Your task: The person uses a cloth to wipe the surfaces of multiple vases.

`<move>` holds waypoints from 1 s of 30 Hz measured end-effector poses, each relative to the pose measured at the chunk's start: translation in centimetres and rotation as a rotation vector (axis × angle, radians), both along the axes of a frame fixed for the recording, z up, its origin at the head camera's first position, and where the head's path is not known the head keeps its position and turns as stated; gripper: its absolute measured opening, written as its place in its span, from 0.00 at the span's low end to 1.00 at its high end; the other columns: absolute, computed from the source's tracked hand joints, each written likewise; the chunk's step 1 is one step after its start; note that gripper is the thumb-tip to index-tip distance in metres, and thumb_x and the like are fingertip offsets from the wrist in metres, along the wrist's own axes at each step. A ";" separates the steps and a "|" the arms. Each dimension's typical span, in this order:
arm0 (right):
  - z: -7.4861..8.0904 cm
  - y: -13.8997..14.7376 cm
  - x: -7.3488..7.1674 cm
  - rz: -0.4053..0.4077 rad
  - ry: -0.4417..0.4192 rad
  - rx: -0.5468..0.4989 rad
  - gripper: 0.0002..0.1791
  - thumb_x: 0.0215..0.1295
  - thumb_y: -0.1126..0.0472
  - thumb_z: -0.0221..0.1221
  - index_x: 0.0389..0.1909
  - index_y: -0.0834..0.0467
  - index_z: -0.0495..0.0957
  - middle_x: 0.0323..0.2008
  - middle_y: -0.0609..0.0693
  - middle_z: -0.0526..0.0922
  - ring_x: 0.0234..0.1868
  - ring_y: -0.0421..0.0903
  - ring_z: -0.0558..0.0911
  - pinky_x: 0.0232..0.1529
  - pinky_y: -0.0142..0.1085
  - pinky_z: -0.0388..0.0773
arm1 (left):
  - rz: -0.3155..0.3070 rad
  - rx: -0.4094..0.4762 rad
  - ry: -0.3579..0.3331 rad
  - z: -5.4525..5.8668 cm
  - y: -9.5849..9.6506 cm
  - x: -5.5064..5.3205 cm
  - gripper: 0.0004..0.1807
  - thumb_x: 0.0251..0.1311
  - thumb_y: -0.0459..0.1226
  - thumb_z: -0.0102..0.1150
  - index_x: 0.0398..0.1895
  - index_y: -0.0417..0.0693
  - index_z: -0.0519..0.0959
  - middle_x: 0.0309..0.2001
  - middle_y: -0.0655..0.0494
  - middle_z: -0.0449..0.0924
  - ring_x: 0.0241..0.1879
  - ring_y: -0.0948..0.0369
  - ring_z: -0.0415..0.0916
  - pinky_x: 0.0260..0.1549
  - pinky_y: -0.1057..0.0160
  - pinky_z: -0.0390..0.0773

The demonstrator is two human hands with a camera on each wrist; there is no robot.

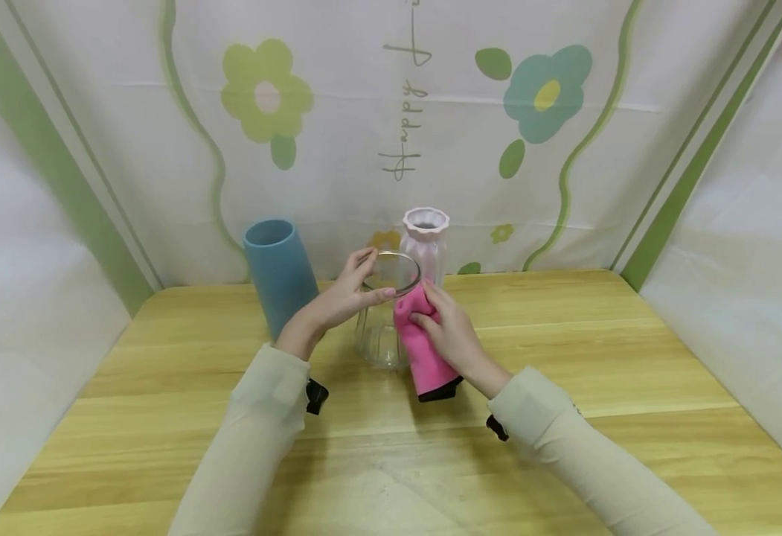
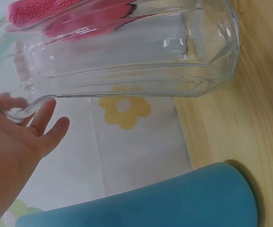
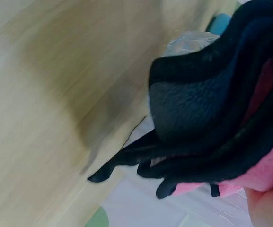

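A clear glass vase [image 1: 379, 336] with a wide round mouth stands upright on the wooden table. My left hand [image 1: 344, 296] holds it at the rim, thumb at the near side and fingers at the far side. In the left wrist view, fingertips show beside the neck of the glass vase [image 2: 127, 78]. My right hand [image 1: 459, 339] grips a folded pink cloth [image 1: 424, 357] with black edging against the vase's right side near the rim. Seen from the right wrist, the cloth's dark folded layers [image 3: 193, 109] hide most of the vase.
Left of the glass vase, a tall blue vase [image 1: 282, 272] stands close to my left wrist. A pale pink vase [image 1: 425, 246] with a scalloped rim is just behind. A flower-printed curtain [image 1: 337, 186] hangs along the back of the wooden table [image 1: 565, 357].
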State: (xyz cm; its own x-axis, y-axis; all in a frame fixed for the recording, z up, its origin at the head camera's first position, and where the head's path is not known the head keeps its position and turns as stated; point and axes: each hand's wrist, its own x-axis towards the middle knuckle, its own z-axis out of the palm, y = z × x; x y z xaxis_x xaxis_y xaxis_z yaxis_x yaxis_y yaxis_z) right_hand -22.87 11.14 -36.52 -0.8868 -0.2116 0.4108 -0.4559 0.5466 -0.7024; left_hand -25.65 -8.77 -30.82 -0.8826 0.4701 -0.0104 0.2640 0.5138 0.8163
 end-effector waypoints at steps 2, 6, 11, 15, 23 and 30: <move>0.0 0.0 0.1 0.007 -0.016 0.003 0.32 0.62 0.67 0.60 0.67 0.67 0.62 0.69 0.64 0.63 0.70 0.60 0.63 0.69 0.49 0.61 | 0.002 0.007 -0.007 0.0 0.0 0.0 0.46 0.65 0.52 0.50 0.77 0.52 0.36 0.77 0.57 0.27 0.75 0.49 0.45 0.67 0.40 0.58; -0.6 0.1 0.0 0.029 -0.003 0.025 0.32 0.60 0.68 0.61 0.66 0.68 0.64 0.68 0.65 0.64 0.69 0.61 0.64 0.68 0.49 0.63 | 0.017 0.005 0.002 -0.1 0.0 0.1 0.47 0.64 0.52 0.52 0.77 0.54 0.37 0.77 0.57 0.28 0.74 0.49 0.48 0.65 0.41 0.63; -1.4 0.3 0.0 0.047 -0.014 0.070 0.33 0.59 0.68 0.62 0.66 0.68 0.64 0.67 0.65 0.65 0.68 0.62 0.65 0.67 0.51 0.64 | 0.054 -0.022 0.039 -0.2 0.2 -0.1 0.50 0.60 0.56 0.56 0.77 0.55 0.38 0.77 0.58 0.32 0.73 0.50 0.50 0.63 0.42 0.66; -2.2 0.7 0.0 0.047 -0.079 0.114 0.35 0.59 0.67 0.62 0.67 0.68 0.62 0.68 0.66 0.64 0.69 0.62 0.64 0.67 0.51 0.63 | 0.068 -0.025 0.061 -0.3 0.3 -0.2 0.53 0.57 0.57 0.59 0.77 0.55 0.39 0.77 0.60 0.32 0.74 0.51 0.49 0.63 0.42 0.66; -3.0 1.5 0.0 0.058 -0.121 0.198 0.36 0.59 0.65 0.63 0.68 0.65 0.63 0.62 0.65 0.72 0.62 0.62 0.72 0.61 0.51 0.72 | 0.079 -0.041 0.088 -0.3 0.6 -0.1 0.52 0.59 0.55 0.59 0.77 0.52 0.39 0.75 0.54 0.33 0.73 0.50 0.52 0.63 0.44 0.67; -2.6 1.4 0.0 0.060 -0.101 0.188 0.34 0.60 0.66 0.62 0.67 0.68 0.63 0.65 0.67 0.68 0.65 0.62 0.70 0.63 0.51 0.69 | 0.052 -0.049 0.086 -0.2 0.3 0.1 0.49 0.61 0.51 0.57 0.77 0.49 0.40 0.77 0.52 0.34 0.72 0.48 0.54 0.65 0.42 0.64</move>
